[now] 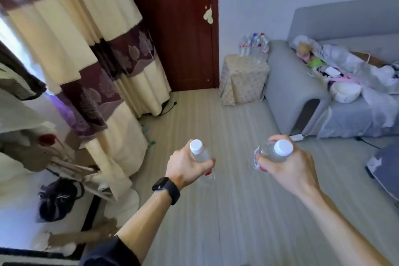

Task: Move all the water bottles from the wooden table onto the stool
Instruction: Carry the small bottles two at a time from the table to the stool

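Left hand (187,166) grips a clear plastic bottle (200,154) — right hand (289,164) curls round a second bottle (271,154), both white-capped.

Stool (244,77), cloth-covered, far end of room; cluster of water bottles (254,46) upright on top, twd back edge. Stool stands on floor (216,211), pale striped, just beside grey sofa (295,84) arm. Also on floor: white adapter (296,137) by sofa base, black cable (169,108) near curtain (121,97), grey cushion (386,170) at rt edge.
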Demonstrator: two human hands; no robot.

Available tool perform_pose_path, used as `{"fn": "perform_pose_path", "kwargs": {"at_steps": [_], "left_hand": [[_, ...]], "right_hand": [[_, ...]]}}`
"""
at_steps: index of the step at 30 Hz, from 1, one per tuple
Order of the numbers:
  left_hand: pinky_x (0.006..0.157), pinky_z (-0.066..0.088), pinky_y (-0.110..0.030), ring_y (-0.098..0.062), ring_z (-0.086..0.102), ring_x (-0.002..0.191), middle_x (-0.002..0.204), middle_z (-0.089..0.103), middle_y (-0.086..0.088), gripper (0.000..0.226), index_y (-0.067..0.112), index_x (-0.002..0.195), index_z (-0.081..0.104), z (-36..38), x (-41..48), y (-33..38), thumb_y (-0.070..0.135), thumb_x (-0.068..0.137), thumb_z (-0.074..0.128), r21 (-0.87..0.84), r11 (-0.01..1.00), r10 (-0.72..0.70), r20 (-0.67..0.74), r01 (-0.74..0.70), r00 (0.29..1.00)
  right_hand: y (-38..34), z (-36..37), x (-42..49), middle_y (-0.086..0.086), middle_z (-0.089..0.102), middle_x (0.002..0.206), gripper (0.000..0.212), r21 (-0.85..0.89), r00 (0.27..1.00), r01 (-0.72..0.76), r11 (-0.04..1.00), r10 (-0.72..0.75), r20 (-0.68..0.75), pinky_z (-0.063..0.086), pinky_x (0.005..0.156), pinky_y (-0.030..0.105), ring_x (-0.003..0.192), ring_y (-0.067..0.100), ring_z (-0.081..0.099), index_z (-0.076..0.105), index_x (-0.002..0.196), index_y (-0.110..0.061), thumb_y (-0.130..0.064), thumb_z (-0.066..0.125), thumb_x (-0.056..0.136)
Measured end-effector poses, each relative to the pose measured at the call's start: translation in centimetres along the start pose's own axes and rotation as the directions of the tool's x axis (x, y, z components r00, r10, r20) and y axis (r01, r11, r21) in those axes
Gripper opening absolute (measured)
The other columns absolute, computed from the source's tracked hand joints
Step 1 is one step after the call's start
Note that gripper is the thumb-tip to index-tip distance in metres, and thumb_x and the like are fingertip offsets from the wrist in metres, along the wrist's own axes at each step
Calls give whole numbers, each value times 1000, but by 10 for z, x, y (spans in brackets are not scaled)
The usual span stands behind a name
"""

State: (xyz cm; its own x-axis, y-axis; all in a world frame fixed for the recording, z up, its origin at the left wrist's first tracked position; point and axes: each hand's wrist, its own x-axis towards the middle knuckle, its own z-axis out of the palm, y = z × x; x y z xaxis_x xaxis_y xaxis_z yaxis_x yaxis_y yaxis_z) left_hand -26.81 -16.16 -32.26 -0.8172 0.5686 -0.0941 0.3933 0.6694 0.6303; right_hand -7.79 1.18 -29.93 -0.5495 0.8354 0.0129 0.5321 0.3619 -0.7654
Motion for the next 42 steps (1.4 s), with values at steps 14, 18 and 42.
{"fn": "perform_pose_path", "kwargs": {"at_steps": [14,18,42], "left_hand": [[71,58,-34,-8,66,76,78,69,14,49,33,88,60,10,298,89,74,63,60,6,997,72,-98,-71,993],[69,56,-32,-12,65,76,76,66,14,48,33,87,59,15,394,109,75,64,57,37,994,106,-59,-104,993],[73,60,-37,-11,67,79,81,69,13,62,35,95,62,116,869,300,88,64,48,32,999,46,-36,-44,998]], "right_hand": [[-38,18,303,1,74,89,47,-37,998,47,998,-48,-44,51,77,33,99,28,67,61,105,-29,-46,83,68],[-47,31,389,1,75,91,48,-68,998,26,997,-30,-56,52,79,35,101,27,68,61,106,-30,-50,82,67],[-25,22,912,3,75,94,46,-97,999,40,994,-43,-26,49,76,33,101,31,66,64,103,-24,-53,79,71]]}}
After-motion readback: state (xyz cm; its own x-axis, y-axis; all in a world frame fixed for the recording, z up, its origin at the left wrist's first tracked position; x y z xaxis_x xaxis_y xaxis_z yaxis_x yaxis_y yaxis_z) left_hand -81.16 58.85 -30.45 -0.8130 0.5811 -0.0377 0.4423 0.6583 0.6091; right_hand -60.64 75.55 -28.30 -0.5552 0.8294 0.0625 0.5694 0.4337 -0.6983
